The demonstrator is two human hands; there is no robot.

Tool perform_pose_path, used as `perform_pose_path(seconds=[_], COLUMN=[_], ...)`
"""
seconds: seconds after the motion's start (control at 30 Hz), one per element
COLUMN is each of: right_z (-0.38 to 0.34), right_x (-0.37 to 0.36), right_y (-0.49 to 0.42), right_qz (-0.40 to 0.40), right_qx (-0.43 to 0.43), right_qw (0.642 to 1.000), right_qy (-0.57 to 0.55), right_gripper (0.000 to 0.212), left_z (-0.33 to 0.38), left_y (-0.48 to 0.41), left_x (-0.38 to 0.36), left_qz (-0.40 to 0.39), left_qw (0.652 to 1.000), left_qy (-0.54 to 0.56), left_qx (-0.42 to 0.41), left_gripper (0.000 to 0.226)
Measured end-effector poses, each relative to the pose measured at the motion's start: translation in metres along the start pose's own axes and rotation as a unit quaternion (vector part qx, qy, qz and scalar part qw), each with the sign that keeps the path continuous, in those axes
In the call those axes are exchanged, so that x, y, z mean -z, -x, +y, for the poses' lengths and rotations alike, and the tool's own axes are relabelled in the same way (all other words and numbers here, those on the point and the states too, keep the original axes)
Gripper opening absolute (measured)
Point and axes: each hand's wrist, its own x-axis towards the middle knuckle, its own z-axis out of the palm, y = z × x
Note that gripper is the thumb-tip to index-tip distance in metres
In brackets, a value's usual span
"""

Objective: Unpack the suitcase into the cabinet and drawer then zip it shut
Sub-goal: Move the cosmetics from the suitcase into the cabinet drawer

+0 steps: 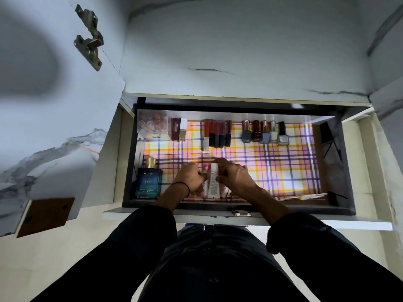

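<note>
I'm on the drawer-filling step: both hands are low at the front of the open drawer [305, 205]. My right hand [234, 176] pinches the top of a white tube [213, 184], holding it among some pink tubes [205, 171]. My left hand [188, 179] is curled against those, though I can't tell if it grips one. Lipsticks [217, 134] and nail polishes [265, 132] line the back. The suitcase is out of view. Next, I reckon, the tube needs settling beside the others before I let go
</note>
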Motion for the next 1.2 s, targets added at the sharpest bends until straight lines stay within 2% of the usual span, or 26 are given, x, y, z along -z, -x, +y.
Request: perform_pose_path(seconds=[0.1,0.2,0.27,0.33,0.43,0.5,0.63,0.77,0.87,1.03,1.2], right_z=[0.013,0.033,0.046,0.048,0.046,0.045,0.038,0.035,0.033,0.026,0.023], right_x=[0.011,0.017,0.018,0.02,0.019,0.017,0.017,0.016,0.019,0.02,0.017], right_y=[0.008,0.008,0.006,0.008,0.015,0.017,0.015,0.015,0.015,0.016,0.012], right_qz=[0.044,0.125,0.132,0.131,0.108,0.097,0.068,0.069,0.063,-0.004,-0.005], right_qx=[-0.023,-0.08,-0.13,-0.167,-0.176,-0.171,-0.15,-0.103,-0.06,-0.027,-0.034], right_qw=[0.996,0.988,0.982,0.974,0.964,0.963,0.975,0.987,0.995,0.994,0.991], right_qy=[-0.07,-0.046,-0.021,-0.076,-0.167,-0.182,-0.148,-0.102,-0.043,0.101,0.129], right_gripper=[0.039,0.032,0.028,0.024,0.025,0.026,0.024,0.026,0.035,0.057,0.059], left_z=[0.004,0.007,0.007,0.009,0.012,0.014,0.016,0.019,0.017,0.013,0.012], left_y=[-0.001,0.001,0.001,0.002,0.001,-0.001,-0.004,-0.003,-0.002,0.0,0.001], left_x=[-0.005,-0.007,-0.008,-0.009,-0.012,-0.016,-0.022,-0.025,-0.026,-0.025,-0.027], left_qz=[0.004,0.009,0.01,0.01,0.002,-0.004,-0.002,0.005,0.011,0.026,0.002], left_qw=[1.0,0.998,0.998,0.997,0.997,0.997,0.995,0.996,0.998,0.997,0.999], left_qy=[-0.028,-0.059,-0.068,-0.071,-0.071,-0.072,-0.094,-0.089,-0.068,-0.069,-0.039], left_qx=[0.001,0.0,0.006,0.005,0.003,-0.008,-0.019,-0.019,-0.008,-0.01,-0.005], left_gripper=[0.035,0.037,0.04,0.043,0.039,0.034,0.035,0.026,0.023,0.018,0.02])
